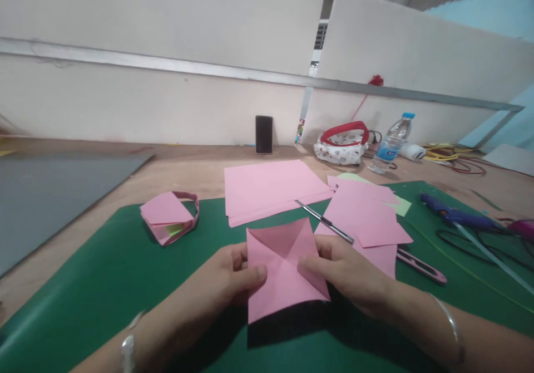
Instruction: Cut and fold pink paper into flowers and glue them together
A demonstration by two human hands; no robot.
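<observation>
My left hand (233,275) and my right hand (346,270) together hold a pink paper square (281,267) just above the green cutting mat (104,284). Its corners are folded in toward the middle, and both thumbs press on its face. Behind my right hand lie pink-handled scissors (417,264) across several loose pink squares (367,217). A stack of pink paper sheets (269,189) lies farther back in the middle. At the left of the mat sits a small folded pink paper basket with a handle (169,217).
A blue glue gun (454,214) with its cord lies at the mat's right. At the back stand a dark phone (263,133), a red-trimmed pouch (344,145) and a water bottle (390,145). A grey board (50,195) covers the table's left.
</observation>
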